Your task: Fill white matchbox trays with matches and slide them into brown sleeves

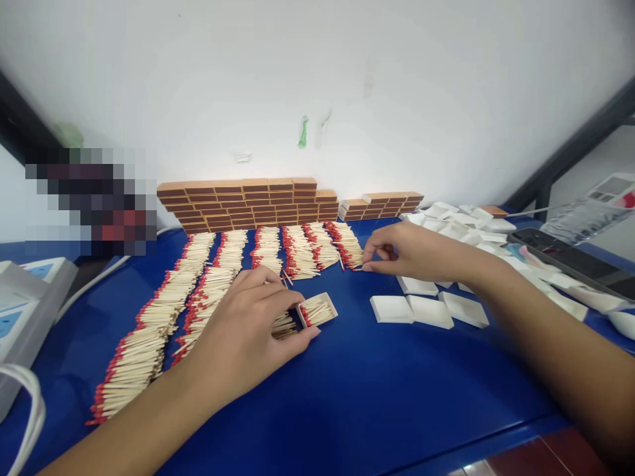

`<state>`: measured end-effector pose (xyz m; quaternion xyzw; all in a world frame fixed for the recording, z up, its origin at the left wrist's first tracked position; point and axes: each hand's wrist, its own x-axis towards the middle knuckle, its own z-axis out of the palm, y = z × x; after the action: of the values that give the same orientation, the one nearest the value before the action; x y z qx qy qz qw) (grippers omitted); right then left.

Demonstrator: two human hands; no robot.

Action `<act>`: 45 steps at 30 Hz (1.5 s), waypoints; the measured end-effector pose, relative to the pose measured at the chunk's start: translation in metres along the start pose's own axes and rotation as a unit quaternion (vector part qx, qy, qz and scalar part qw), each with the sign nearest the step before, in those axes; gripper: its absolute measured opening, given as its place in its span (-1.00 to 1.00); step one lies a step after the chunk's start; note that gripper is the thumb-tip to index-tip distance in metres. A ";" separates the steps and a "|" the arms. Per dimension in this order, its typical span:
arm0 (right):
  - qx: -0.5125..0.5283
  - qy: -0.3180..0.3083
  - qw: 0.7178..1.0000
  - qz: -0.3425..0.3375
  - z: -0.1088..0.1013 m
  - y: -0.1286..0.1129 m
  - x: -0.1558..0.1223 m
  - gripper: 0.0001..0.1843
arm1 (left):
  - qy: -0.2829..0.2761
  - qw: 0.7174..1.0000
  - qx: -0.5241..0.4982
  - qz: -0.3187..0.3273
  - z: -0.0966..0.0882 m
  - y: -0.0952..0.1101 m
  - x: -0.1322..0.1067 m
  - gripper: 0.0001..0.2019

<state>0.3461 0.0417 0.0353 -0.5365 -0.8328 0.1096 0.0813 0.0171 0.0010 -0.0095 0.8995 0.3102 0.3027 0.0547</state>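
Head view: the left hand (248,327) is lying curled on the blue table (377,396), its fingers gripping one end of a small white tray (320,309) with matches in it. The right hand (414,252) is pinching narrowly at the rightmost match row (347,246). Empty trays (426,311) are lying near that hand, and stacked sleeves (248,205) are lining the wall behind.

Blue surface (347,396); rows of red-tipped matches (198,297); brown matchbox sleeves (248,201) stacked at back; empty white trays (426,309) right; filled tray (317,309) centre
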 end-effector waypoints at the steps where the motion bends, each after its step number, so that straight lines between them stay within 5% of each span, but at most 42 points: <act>1: 0.005 -0.019 1.000 0.005 0.001 0.004 0.001 -0.73 | 0.001 1.000 -0.001 0.001 0.000 0.000 0.000 -0.79; 45: 0.060 -0.067 0.996 -0.008 0.004 0.003 0.003 -0.72 | 0.002 1.000 -0.011 0.009 0.000 0.000 0.000 -0.77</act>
<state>0.3464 0.0455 0.0302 -0.5152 -0.8326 0.1946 0.0587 0.0171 0.0014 -0.0091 0.9013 0.2986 0.3079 0.0612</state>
